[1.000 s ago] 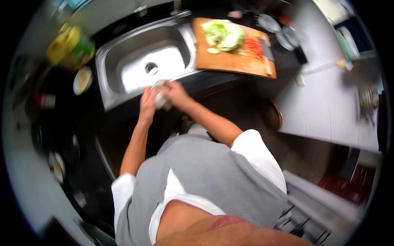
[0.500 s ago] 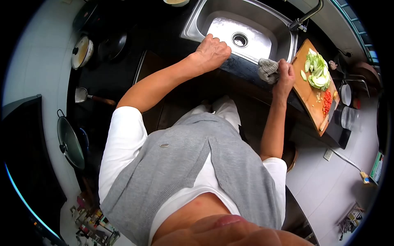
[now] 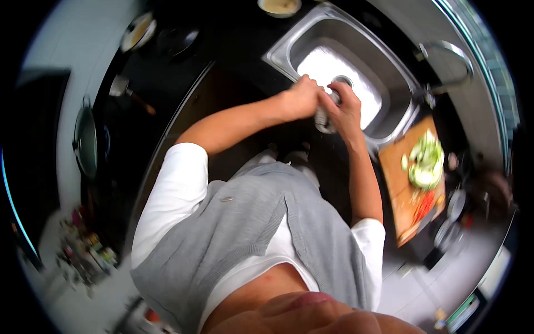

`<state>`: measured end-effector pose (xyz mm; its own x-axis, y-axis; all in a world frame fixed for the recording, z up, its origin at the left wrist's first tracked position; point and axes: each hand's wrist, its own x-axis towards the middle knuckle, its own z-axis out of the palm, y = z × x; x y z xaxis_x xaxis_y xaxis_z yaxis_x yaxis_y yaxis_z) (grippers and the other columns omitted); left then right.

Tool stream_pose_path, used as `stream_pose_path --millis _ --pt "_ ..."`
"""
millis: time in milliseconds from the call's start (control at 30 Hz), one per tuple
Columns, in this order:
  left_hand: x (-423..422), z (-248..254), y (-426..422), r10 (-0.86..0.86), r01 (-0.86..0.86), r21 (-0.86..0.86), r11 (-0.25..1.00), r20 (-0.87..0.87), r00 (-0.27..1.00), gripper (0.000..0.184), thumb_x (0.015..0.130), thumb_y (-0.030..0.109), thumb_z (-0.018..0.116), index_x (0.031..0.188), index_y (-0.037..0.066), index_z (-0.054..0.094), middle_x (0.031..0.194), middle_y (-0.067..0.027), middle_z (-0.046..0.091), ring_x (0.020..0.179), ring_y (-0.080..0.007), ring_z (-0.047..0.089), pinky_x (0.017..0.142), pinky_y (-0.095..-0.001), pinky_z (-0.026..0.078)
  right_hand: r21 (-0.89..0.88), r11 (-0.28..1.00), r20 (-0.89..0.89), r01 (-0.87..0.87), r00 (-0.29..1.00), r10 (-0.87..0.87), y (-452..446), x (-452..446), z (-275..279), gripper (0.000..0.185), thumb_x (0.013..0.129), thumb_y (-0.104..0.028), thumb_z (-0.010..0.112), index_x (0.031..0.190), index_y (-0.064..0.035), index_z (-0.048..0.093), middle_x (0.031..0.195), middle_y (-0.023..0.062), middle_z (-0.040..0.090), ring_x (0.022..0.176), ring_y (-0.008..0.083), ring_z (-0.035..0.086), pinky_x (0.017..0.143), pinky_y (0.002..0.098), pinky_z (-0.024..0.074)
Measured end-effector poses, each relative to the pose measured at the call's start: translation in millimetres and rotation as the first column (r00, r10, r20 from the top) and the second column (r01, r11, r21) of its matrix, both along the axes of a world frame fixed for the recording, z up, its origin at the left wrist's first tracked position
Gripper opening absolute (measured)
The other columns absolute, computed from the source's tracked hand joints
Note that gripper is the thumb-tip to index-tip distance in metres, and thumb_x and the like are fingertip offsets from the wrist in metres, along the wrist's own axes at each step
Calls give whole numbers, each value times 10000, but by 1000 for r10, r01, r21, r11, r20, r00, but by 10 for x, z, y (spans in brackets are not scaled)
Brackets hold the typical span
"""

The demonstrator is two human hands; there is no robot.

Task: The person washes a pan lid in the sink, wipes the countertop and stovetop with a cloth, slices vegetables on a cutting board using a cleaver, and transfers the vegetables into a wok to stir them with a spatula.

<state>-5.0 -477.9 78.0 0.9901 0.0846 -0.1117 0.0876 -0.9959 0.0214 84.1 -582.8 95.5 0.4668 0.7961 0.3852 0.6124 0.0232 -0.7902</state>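
Note:
My left hand (image 3: 303,98) and my right hand (image 3: 346,113) meet at the near edge of the metal sink (image 3: 389,119). A grey crumpled cloth (image 3: 324,120) hangs from my right hand, whose fingers are wrapped round its upper part. The left hand's fingers are closed and press against the right hand; what they hold, if anything, is hidden. On the right, a wooden cutting board (image 3: 396,189) bears sliced green vegetable (image 3: 427,161), chopped red pieces (image 3: 424,206) and a knife (image 3: 431,217).
A curved faucet (image 3: 453,50) stands behind the sink. A bowl (image 3: 280,6) sits at the top. On the left are a lidded pot (image 3: 138,32), a dark pan lid (image 3: 178,41), a spatula (image 3: 119,86) and a wok (image 3: 85,139). Clear containers (image 3: 448,235) stand beyond the board.
The view has turned, so the board now appears lower. My hands, apart half a second ago, have come together with the cloth between or beneath them.

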Motion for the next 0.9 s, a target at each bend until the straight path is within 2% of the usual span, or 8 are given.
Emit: stream_pose_path --millis 133,267,367,533,600,733,867,900 --pt "-187 -19 -166 243 -232 -355 906 -14 970 222 709 265 600 830 79 606 772 -107 611 760 -285 599 635 -419 455 -355 932 -292 -74 956 -36 84 435 -233 202 764 -187 584 804 10 563 653 58 525 628 85 461 578 254 396" --pt "-691 -298 -246 632 -417 -715 562 45 774 412 771 298 557 1101 66 473 1036 -127 552 922 -287 553 767 -364 442 -153 911 -726 -383 669 160 554 404 -382 250 847 -246 512 841 -1 561 726 18 523 682 79 459 611 234 383" --pt "-1271 -551 -401 801 -448 -880 157 -152 579 414 807 289 548 1135 55 452 1064 -116 551 888 -230 575 763 -335 446 -46 858 -729 -511 605 321 1218 136 -119 276 838 -280 559 921 -17 554 765 4 522 694 66 458 615 209 378" --pt "-2259 -905 -1050 920 -523 -841 -139 -305 246 313 808 249 547 1043 42 525 1001 -128 580 899 -218 574 758 -319 443 -73 868 48 -492 867 496 2262 -425 -329 299 802 -227 588 1025 -33 550 1009 132 557 871 240 512 787 324 408" --pt "-2484 -703 -1283 937 -536 -801 -267 -345 49 293 814 240 536 1026 38 537 993 -130 584 922 -225 563 775 -317 434 -206 750 667 -629 470 578 2574 -244 -1518 272 751 -112 564 1015 -46 553 1032 149 549 917 325 496 828 372 391" --pt "-2841 -909 -1620 958 -374 -884 -282 -282 -58 279 824 225 527 1013 21 550 982 -108 588 918 -196 556 789 -303 426 -382 736 467 -559 570 676 2264 -416 -1319 335 673 -16 506 1006 -34 537 943 169 563 949 325 511 806 388 400" --pt "-3284 -1068 -1661 946 -238 -916 -323 -302 -121 275 822 211 535 1008 8 546 961 -101 592 895 -169 552 773 -292 431 -461 408 -398 -788 595 699 2239 -811 -1006 271 730 -16 536 1001 -20 558 792 16 564 723 107 514 652 237 415" --pt "-3379 -1059 -1629 942 -209 -921 -330 -306 -138 269 814 209 543 995 10 547 952 -113 594 884 -178 557 761 -296 437 -432 417 -376 -800 580 723 2321 -1057 -930 263 742 -12 530 1004 -23 558 802 6 558 722 95 506 643 225 409"
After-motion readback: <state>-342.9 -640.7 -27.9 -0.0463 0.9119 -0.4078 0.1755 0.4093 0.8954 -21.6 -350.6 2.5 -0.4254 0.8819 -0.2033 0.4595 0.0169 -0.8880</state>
